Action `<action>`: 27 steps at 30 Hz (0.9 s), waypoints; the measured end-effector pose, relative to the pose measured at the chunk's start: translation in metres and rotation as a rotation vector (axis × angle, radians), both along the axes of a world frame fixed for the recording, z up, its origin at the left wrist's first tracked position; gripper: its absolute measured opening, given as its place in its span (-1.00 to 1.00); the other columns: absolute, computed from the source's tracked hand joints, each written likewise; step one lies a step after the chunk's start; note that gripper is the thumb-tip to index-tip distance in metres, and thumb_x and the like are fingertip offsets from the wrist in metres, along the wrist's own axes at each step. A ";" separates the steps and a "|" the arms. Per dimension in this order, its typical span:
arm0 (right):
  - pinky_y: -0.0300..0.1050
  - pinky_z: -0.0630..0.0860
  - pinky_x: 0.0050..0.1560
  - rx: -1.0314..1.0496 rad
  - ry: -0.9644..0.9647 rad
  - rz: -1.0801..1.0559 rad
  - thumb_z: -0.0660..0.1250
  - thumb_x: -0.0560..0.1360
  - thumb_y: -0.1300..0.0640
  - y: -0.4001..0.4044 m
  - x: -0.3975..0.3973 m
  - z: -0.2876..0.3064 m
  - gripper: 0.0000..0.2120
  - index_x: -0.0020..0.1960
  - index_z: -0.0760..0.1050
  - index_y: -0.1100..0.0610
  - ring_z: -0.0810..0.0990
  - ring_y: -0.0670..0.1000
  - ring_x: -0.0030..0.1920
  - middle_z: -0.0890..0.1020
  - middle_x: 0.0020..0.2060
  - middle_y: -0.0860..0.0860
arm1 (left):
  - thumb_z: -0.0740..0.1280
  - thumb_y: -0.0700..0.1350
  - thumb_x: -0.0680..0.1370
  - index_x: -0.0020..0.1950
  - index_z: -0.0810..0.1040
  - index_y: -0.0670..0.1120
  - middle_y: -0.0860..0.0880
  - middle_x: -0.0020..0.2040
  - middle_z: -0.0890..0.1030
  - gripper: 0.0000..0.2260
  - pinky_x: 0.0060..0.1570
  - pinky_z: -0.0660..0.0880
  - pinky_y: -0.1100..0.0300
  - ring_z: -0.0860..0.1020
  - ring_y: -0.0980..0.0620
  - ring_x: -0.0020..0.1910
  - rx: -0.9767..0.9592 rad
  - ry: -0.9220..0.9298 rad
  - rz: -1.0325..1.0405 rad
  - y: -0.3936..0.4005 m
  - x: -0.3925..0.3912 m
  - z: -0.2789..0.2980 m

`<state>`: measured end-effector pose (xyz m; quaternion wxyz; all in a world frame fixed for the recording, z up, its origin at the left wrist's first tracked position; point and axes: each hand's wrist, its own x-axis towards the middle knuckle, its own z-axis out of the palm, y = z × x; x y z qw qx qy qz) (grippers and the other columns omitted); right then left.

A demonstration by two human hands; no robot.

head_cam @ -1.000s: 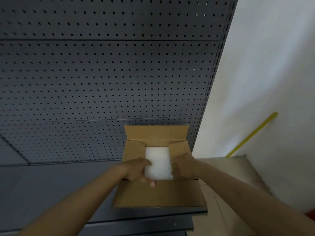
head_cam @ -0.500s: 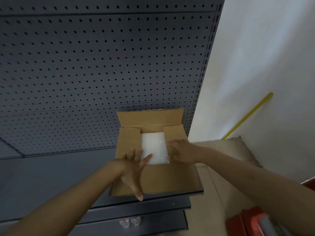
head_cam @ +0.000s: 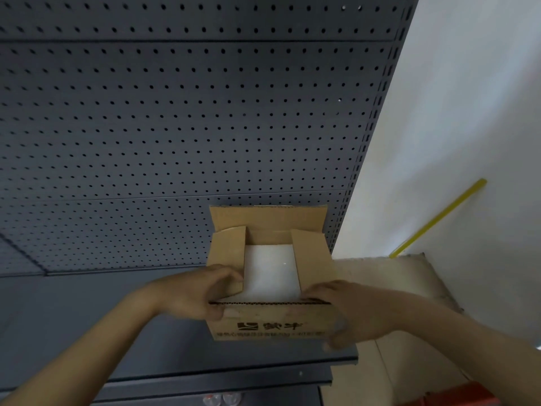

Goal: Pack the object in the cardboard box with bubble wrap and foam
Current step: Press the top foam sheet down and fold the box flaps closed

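Here both hands (head_cam: 193, 291) (head_cam: 345, 312) grip the cardboard box's (head_cam: 272, 326) near flap, apparently upright, printing facing the camera.

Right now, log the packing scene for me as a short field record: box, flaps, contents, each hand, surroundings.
box: cardboard box on a dark shelf, printed side facing the camera
flaps: near flap raised, far flap upright, two side flaps angled inward
contents: white foam sheet covers the opening; object beneath not visible
left hand: gripping the box's near left corner
right hand: holding its near right corner
surroundings: pegboard panel behind; yellow stick against the wall
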<state>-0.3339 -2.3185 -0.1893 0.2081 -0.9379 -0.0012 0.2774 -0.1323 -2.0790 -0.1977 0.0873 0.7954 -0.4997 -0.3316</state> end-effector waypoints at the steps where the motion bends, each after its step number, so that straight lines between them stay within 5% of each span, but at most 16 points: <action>1: -0.16 0.25 0.39 0.005 -0.006 -0.016 0.37 0.46 -0.13 -0.004 0.000 -0.003 -0.26 0.51 0.09 -0.07 0.26 -0.06 0.42 0.27 0.44 -0.12 | 0.38 -0.07 0.48 0.37 0.33 0.15 0.25 0.34 0.37 -0.51 0.35 0.34 0.25 0.36 0.26 0.33 -0.029 0.036 0.040 0.004 0.007 0.000; 4: -0.30 0.43 0.06 0.057 -0.033 -0.143 0.29 0.53 0.04 -0.021 0.007 -0.010 -0.50 0.42 0.23 -0.04 0.50 -0.03 0.17 0.51 0.21 -0.06 | 0.38 -0.17 0.51 0.17 0.52 0.08 0.08 0.14 0.63 -0.72 0.23 0.50 0.16 0.58 0.20 0.13 -0.144 0.263 0.203 0.012 0.024 -0.005; 7: -0.39 0.37 -0.23 0.039 -0.087 -0.220 0.26 0.56 0.04 -0.039 0.022 -0.018 -0.69 0.29 0.37 0.02 0.50 -0.08 -0.13 0.55 -0.05 -0.07 | 0.41 -0.09 0.49 0.06 0.60 -0.01 -0.03 -0.01 0.69 -0.84 0.09 0.53 0.18 0.64 0.09 -0.01 -0.248 0.383 0.317 0.013 0.034 -0.013; 11: -0.33 0.41 -0.09 0.104 -0.107 -0.273 0.31 0.54 0.04 -0.055 0.040 -0.030 -0.71 0.23 0.42 0.04 0.51 -0.05 0.01 0.53 0.03 -0.08 | 0.45 0.00 0.43 -0.10 0.63 -0.02 0.02 -0.25 0.60 -0.87 -0.08 0.47 0.27 0.55 0.15 -0.20 -0.335 0.470 0.471 0.004 0.042 -0.029; 14: -0.20 0.44 -0.06 0.144 -0.119 -0.345 0.35 0.51 0.04 -0.062 0.049 -0.041 -0.78 0.12 0.47 0.08 0.55 0.04 0.03 0.57 0.02 0.02 | 0.43 -0.03 0.48 -0.14 0.61 -0.04 0.01 -0.23 0.57 -0.90 -0.12 0.45 0.21 0.53 0.11 -0.20 -0.336 0.390 0.570 -0.002 0.047 -0.046; 17: -0.37 0.35 -0.09 0.042 -0.164 -0.309 0.35 0.51 0.01 -0.063 0.054 -0.053 -0.69 0.20 0.46 0.09 0.47 -0.03 0.05 0.51 0.08 0.00 | 0.41 -0.13 0.51 -0.04 0.58 -0.09 0.01 -0.13 0.59 -0.93 -0.12 0.45 0.31 0.53 0.10 -0.15 -0.329 0.228 0.576 -0.011 0.047 -0.060; 21: -0.12 0.30 0.36 -0.062 -0.175 -0.276 0.34 0.50 -0.03 -0.062 0.060 -0.060 -0.48 0.41 0.31 0.03 0.28 0.01 0.33 0.31 0.35 0.00 | 0.41 -0.10 0.51 0.11 0.51 0.00 0.01 0.08 0.45 -0.80 -0.04 0.35 0.52 0.46 0.10 0.02 -0.274 0.013 0.449 -0.018 0.049 -0.062; 24: -0.01 0.17 0.45 -0.203 -0.131 -0.248 0.32 0.48 -0.13 -0.062 0.065 -0.060 -0.40 0.45 0.23 -0.02 0.19 0.07 0.41 0.24 0.41 0.01 | 0.39 0.03 0.51 0.25 0.45 0.06 0.03 0.17 0.36 -0.66 0.29 0.31 0.23 0.34 0.03 0.22 -0.150 -0.152 0.377 -0.021 0.053 -0.066; 27: 0.04 0.08 0.46 -0.367 -0.133 -0.192 0.31 0.44 -0.23 -0.060 0.069 -0.056 -0.29 0.49 0.15 -0.04 0.16 0.10 0.44 0.21 0.43 0.02 | 0.41 0.11 0.46 0.36 0.34 0.08 0.01 0.27 0.28 -0.49 0.36 0.26 0.09 0.25 -0.01 0.29 -0.139 -0.294 0.326 -0.028 0.053 -0.060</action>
